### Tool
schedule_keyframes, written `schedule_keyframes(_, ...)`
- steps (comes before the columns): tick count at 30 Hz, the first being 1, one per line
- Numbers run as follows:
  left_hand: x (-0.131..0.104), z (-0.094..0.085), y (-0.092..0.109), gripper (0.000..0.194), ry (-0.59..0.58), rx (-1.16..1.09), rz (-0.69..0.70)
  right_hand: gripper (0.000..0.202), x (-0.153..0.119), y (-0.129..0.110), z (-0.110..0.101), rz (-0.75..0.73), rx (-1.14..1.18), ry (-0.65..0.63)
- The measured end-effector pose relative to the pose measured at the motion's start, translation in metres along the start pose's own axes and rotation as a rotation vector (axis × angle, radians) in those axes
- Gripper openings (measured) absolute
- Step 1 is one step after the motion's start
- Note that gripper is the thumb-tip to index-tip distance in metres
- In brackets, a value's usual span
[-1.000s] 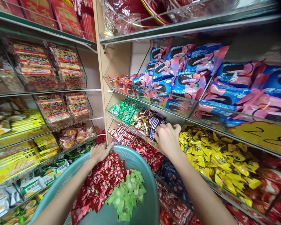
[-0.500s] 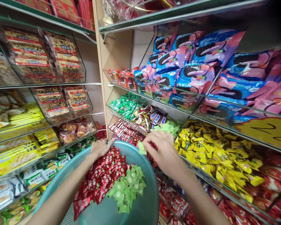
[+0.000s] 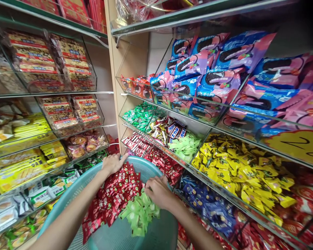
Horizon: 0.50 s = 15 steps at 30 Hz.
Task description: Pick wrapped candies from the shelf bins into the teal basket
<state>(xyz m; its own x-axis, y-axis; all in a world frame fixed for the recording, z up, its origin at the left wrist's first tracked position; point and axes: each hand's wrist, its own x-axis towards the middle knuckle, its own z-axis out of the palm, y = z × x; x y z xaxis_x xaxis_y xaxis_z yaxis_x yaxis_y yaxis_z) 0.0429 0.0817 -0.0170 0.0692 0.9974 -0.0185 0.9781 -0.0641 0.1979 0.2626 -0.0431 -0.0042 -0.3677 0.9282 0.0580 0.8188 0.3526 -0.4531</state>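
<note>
A teal plastic basket [image 3: 164,229] holds a heap of red candy packets [image 3: 114,198] and, to their right, a smaller heap of light green packets [image 3: 141,213]. My left hand [image 3: 112,164] grips the basket's far rim, thumb stretched along it. Inside the basket, my right hand [image 3: 159,190] reaches down at the upper edge of the green heap. Its fingers are curled against the green packets; whether one is pinched there is hidden. More light green packets [image 3: 185,145] lie in a shelf bin beyond the basket.
Glass-edged shelves surround the basket. Yellow packets [image 3: 240,170] and blue-pink cookie packs [image 3: 219,80] fill bins at right, with dark blue packets [image 3: 208,205] below. Packaged snacks [image 3: 33,62] stand at left. A glass shelf edge [image 3: 156,144] runs close above the right hand.
My right hand has moved down and left from near the shelf bin into the basket. The green packet it held between its fingers is no longer distinguishable. My left hand stays on the rim.
</note>
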Motion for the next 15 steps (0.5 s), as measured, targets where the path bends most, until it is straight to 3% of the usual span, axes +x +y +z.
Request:
schedule_keyframes(9, -0.001, 0.000, 0.002, 0.078, 0.002, 0.005, -0.002, 0.012, 0.004, 0.005, 0.011, 0.011, -0.106, 0.005)
schedule_keyframes(12, 0.000, 0.001, 0.001, 0.079, 0.003, 0.011, -0.005, 0.008, 0.003, 0.000, -0.011, 0.001, -0.085, 0.048)
schedule_keyframes(15, 0.001, 0.002, 0.001, 0.080, 0.003, 0.008, -0.002, 0.009, 0.000, -0.010, -0.056, -0.064, -0.052, 0.133)
